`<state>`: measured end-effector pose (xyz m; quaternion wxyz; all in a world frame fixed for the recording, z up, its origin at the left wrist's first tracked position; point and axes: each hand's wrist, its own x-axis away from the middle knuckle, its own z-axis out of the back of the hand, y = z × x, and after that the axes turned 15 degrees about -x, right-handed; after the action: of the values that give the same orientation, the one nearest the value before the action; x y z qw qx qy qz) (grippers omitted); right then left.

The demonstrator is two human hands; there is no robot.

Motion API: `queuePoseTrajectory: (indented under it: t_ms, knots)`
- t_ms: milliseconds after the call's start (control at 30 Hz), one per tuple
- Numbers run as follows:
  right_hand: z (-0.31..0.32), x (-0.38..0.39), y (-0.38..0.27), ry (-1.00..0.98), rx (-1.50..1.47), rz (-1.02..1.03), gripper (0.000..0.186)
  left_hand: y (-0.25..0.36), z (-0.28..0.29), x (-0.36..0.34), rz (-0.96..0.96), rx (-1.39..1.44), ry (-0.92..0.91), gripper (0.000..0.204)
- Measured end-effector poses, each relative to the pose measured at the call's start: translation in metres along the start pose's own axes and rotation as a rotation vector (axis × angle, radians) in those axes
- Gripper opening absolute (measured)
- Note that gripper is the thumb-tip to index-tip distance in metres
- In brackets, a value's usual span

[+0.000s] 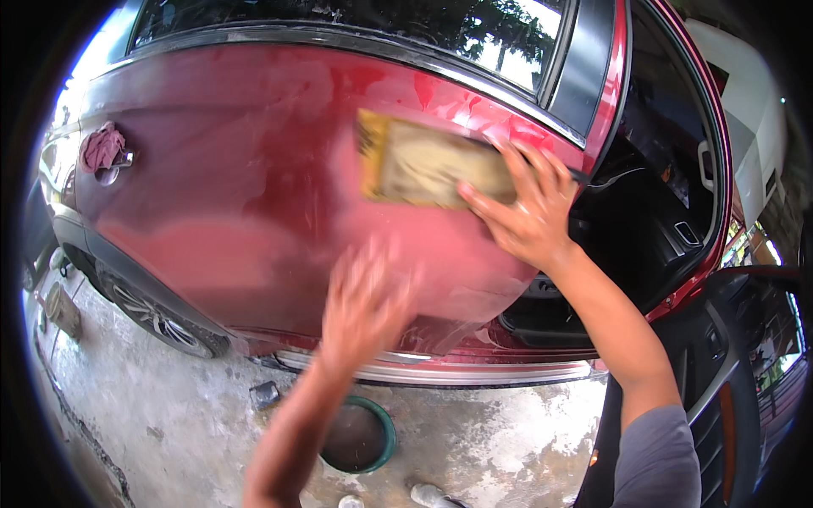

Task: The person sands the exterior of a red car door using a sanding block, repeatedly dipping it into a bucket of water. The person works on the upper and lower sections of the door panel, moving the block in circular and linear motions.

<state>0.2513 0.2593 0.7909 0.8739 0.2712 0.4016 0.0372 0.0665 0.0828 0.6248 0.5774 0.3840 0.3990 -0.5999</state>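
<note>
A dark red car door panel [279,127] with pinkish, dull, smeared patches and wet streaks fills the middle. My right hand [529,199] grips a flat rectangular yellow-and-tan piece [440,165] by its right end, thumb on its face. The piece is held against or just in front of the panel and is blurred; its exact kind cannot be made out. Lower on the panel, my left hand [368,292] is smeared by motion, its fingers spread apart and nothing seen in them. Whether its palm touches the paint cannot be told.
A pink cloth [103,148] is tucked at the door handle. Below stands a green-rimmed tub [385,432] of dark liquid, with a small dark block [265,394] left of it. A bucket [63,311] sits near the wheel [157,309]. At right hangs an open front door [728,364].
</note>
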Motion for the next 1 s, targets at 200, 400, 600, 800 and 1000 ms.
queuePoseTrajectory:
  t_ms: [200,400,600,800,1000]
  knots:
    - [-0.028,-0.073,-0.012,0.049,-0.121,0.006,0.029,-0.072,0.025,-0.14,-0.08,-0.33,-0.118,0.12]
    - [0.023,0.046,0.001,-0.035,0.011,0.007,0.039,-0.052,0.039,-0.111,-0.027,-0.268,-0.059,0.085]
    - [0.006,0.003,0.0,-0.041,0.063,0.096,0.032,0.004,0.002,0.105,0.333,0.033,-0.172,0.057]
    - [-0.037,-0.074,-0.015,0.054,-0.037,0.115,0.037,0.114,-0.086,0.384,0.42,0.069,-1.153,0.072]
    - [0.015,0.035,0.009,-0.041,0.032,0.069,0.041,0.17,-0.082,0.565,0.53,0.094,-1.775,0.089]
